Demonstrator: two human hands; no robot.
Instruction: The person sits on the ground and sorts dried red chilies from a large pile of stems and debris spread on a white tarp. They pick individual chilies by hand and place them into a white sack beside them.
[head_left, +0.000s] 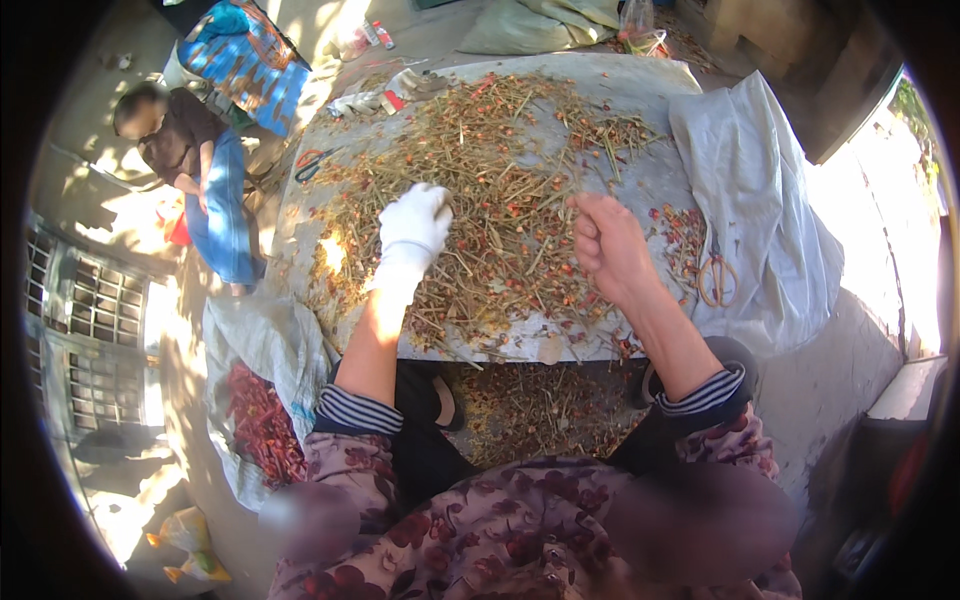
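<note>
My left hand (416, 223), in a white knit glove, hovers over or rests on the left part of a pile of dried stems and red chilli bits (487, 217). Its fingers curl downward, and what lies under them is hidden. Bare, my right hand (609, 244) is at the right side of the pile, thumb and fingers drawn together, with nothing visible in them. The pile spreads over a grey-covered table (645, 90). Scissors with looped tan handles (718, 281) lie to the right of my right hand. Orange-and-black-handled scissors (311, 163) lie at the table's left.
A white woven sack (255, 330) holding dried red chillies (262, 424) stands at my left. Another pale sack (757, 202) drapes over the table's right edge. A seated person (191, 165) is at the far left. Plant debris (547, 409) covers the ground between my feet.
</note>
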